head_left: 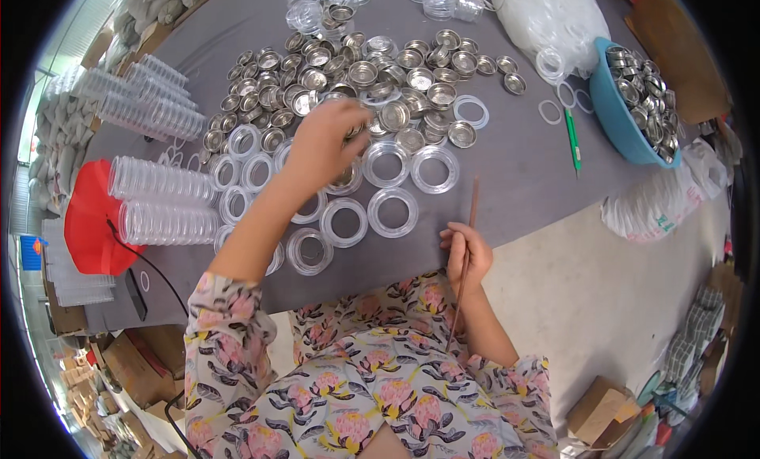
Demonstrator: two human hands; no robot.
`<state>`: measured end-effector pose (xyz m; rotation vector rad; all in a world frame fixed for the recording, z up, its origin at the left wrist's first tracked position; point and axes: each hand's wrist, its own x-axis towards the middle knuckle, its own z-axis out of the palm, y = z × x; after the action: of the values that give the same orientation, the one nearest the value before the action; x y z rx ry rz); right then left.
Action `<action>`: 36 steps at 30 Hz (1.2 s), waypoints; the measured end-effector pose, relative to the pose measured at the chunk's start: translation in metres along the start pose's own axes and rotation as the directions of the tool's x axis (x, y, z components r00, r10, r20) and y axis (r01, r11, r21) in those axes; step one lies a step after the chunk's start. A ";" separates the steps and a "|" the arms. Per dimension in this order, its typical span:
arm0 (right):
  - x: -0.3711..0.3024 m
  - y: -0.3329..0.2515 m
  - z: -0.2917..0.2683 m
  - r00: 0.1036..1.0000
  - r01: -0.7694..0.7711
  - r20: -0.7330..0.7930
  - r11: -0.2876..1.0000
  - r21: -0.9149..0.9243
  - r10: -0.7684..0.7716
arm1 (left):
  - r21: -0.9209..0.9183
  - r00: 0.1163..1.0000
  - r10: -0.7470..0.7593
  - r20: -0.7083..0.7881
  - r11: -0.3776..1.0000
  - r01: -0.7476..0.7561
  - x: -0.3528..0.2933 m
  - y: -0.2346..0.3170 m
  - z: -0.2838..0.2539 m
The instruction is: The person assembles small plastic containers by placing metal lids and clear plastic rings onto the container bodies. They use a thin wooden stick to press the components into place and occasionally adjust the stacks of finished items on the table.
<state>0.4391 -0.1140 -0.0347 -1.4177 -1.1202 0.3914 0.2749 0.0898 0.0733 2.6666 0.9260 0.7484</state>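
Observation:
My left hand [328,142] reaches over the near edge of a heap of round silver metal caps [362,73]. Its fingers are curled toward the thumb; what they hold, if anything, is hidden among the caps. Below that hand, clear plastic rings [343,223] lie flat in loose rows, and one partly under the hand has metal showing in its middle. My right hand [467,257], near the table's front edge, is closed around a thin brown stick [474,201], which points up and away from me.
Stacks of clear plastic rings [162,178] stand at left beside a red plastic container [93,217]. A blue basin [617,126] of metal caps stands at right, near a green pen-like tool [572,142]. Behind is a clear plastic bag [550,19]. White flat rings [472,110] lie about.

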 end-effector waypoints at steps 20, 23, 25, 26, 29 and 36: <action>0.008 -0.004 0.002 0.989 0.137 -0.048 0.985 -0.109 -0.143 | 0.107 0.947 -0.008 -0.322 0.993 0.044 0.042 -0.025 0.033; 0.007 -0.002 0.002 0.987 0.143 -0.057 0.983 -0.111 -0.150 | -0.239 0.888 -0.236 -0.394 0.960 0.149 0.027 -0.005 0.016; 0.006 -0.001 0.003 0.984 0.158 -0.066 0.979 -0.128 -0.167 | -0.612 0.838 -0.535 -0.108 0.700 0.367 0.010 0.007 0.009; 0.006 0.001 0.002 0.982 0.170 -0.056 0.975 -0.145 -0.180 | -0.732 0.781 -0.620 0.077 0.496 0.467 0.003 0.010 0.009; 0.006 0.000 0.000 0.978 0.202 -0.016 0.965 -0.165 -0.208 | -0.724 0.772 -0.559 0.304 0.391 0.568 -0.019 0.015 0.011; 0.007 -0.002 -0.001 0.982 0.188 -0.006 0.971 -0.150 -0.191 | -0.396 0.816 -0.533 0.223 0.715 0.575 -0.028 0.006 0.022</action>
<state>0.4426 -0.1096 -0.0301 -1.4255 -1.2773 0.1588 0.2712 0.0672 0.0458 1.8497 1.2637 0.5882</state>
